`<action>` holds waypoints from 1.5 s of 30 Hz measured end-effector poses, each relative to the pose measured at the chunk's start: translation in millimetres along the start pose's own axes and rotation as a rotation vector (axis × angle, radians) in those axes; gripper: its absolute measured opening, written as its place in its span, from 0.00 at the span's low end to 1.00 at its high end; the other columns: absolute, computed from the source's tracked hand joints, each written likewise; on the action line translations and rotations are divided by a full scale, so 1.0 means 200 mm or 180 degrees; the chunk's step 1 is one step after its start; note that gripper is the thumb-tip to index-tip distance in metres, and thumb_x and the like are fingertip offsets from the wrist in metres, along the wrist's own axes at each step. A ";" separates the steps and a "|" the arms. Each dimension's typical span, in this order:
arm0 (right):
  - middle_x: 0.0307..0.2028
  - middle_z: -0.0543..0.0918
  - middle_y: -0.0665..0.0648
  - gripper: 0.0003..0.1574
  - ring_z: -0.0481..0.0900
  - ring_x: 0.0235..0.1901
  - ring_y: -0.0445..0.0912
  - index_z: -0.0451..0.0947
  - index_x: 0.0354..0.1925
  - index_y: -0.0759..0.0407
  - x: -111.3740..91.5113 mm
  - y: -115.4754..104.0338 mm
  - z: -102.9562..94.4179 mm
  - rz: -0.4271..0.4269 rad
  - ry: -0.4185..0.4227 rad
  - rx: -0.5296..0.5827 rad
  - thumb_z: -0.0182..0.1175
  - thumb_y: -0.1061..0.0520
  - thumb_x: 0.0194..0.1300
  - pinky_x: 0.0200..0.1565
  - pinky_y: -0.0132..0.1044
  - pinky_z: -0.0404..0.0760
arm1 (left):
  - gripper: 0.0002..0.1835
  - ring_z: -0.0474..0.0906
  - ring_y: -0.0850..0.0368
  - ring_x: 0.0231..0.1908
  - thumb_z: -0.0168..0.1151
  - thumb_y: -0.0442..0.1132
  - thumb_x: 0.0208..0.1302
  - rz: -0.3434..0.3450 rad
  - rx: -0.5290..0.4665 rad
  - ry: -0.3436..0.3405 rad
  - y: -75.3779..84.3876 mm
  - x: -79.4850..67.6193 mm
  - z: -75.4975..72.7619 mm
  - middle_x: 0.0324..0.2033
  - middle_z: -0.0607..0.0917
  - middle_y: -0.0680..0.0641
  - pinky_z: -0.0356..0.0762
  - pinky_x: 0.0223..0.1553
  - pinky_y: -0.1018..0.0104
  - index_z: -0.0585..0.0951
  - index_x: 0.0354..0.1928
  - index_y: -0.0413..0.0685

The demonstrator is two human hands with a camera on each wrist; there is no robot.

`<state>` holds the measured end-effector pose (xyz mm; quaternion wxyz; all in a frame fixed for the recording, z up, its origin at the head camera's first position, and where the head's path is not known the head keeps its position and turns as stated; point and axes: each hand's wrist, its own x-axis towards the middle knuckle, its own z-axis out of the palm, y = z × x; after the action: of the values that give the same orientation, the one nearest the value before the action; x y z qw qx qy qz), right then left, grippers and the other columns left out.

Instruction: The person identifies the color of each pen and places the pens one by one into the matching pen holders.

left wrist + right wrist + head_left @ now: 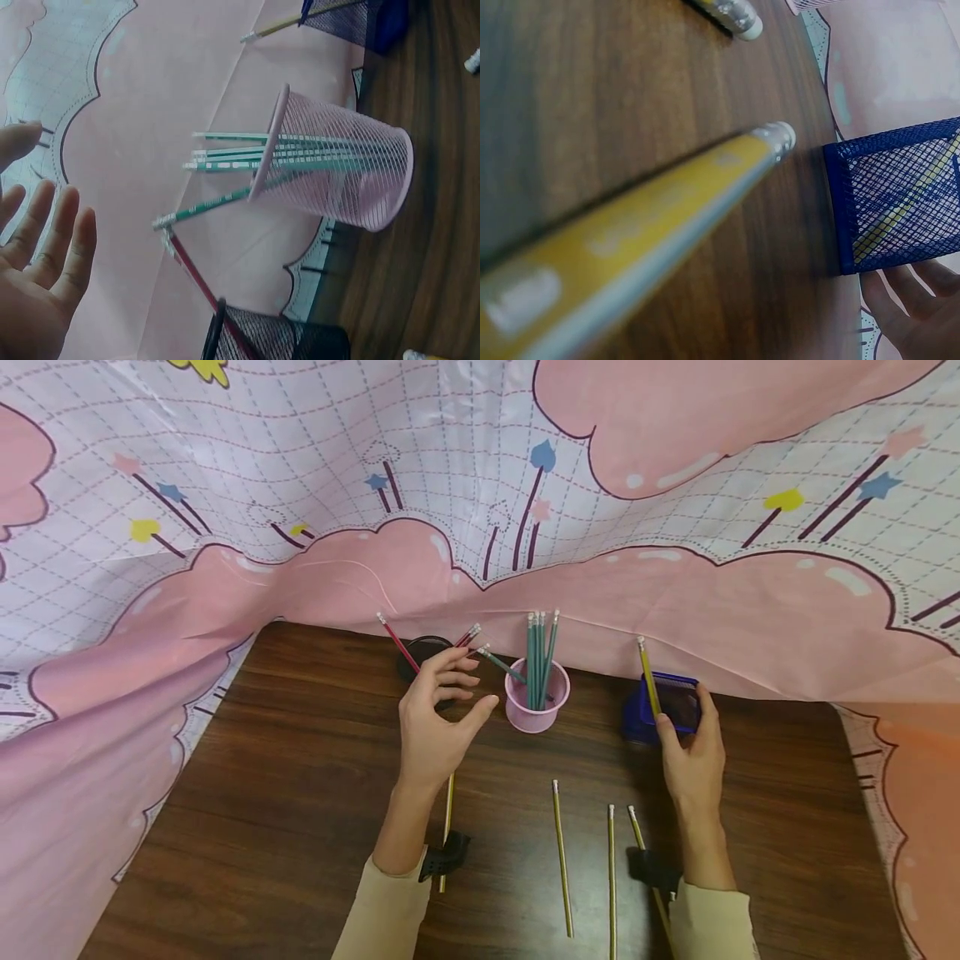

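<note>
My left hand (438, 718) hovers between the black mesh cup (411, 672) and the pink mesh cup (528, 720), fingers loosely bent and holding nothing. Several green pencils (534, 652) stand in the pink cup; one (206, 206) leans out toward the black cup. Red pencils (397, 642) stick out of the black cup, which the left hand partly covers. At the right, my right hand (693, 768) grips the blue mesh pencil holder (900, 202), thumb at its near side and fingers along its right side. A yellow pencil (648, 681) leans inside that holder, close to the thumb.
Yellow pencils lie on the dark wooden table (300, 793): one (562, 860) in the middle, one (612, 877) beside it, one (637, 828) under the right wrist and one (448, 810) by the left forearm. A patterned pink cloth (750, 627) hangs behind the cups.
</note>
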<state>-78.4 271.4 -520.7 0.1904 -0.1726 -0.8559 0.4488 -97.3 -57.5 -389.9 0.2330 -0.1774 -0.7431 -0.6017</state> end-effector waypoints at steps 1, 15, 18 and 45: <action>0.66 0.72 0.54 0.42 0.67 0.39 0.46 0.56 0.76 0.35 0.00 0.00 0.00 -0.0006 -0.0005 -0.0001 0.62 0.47 0.69 0.41 0.32 0.63 | 0.31 0.82 0.39 0.38 0.74 0.21 0.49 -0.0028 0.0028 0.0012 0.01 0.00 -0.01 0.44 0.82 0.33 0.82 0.40 0.48 0.74 0.57 0.29; 0.67 0.72 0.52 0.42 0.68 0.40 0.47 0.55 0.76 0.34 0.00 0.00 0.00 -0.0011 -0.0038 0.0031 0.61 0.47 0.70 0.41 0.31 0.63 | 0.31 0.82 0.56 0.43 0.76 0.37 0.56 -0.0677 0.0495 -0.0300 -0.21 -0.26 -0.11 0.50 0.82 0.48 0.83 0.42 0.64 0.75 0.62 0.48; 0.68 0.71 0.51 0.42 0.70 0.45 0.49 0.55 0.76 0.33 0.01 0.00 0.00 -0.0012 -0.0046 0.0045 0.61 0.46 0.70 0.43 0.31 0.64 | 0.32 0.82 0.58 0.42 0.76 0.37 0.55 -0.0850 0.0520 -0.0367 -0.23 -0.33 -0.12 0.51 0.82 0.50 0.83 0.42 0.64 0.75 0.62 0.50; 0.68 0.71 0.51 0.41 0.69 0.43 0.48 0.56 0.75 0.33 0.00 0.00 0.00 0.0009 -0.0019 0.0051 0.61 0.47 0.70 0.42 0.30 0.63 | 0.34 0.81 0.60 0.43 0.79 0.39 0.51 -0.1355 0.1040 -0.0692 -0.34 -0.62 -0.19 0.52 0.81 0.52 0.82 0.41 0.65 0.75 0.61 0.55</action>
<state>-78.5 271.4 -519.7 0.1886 -0.1710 -0.8526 0.4564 -26.5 -107.3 -507.3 0.0460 -0.0410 -0.8713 -0.4869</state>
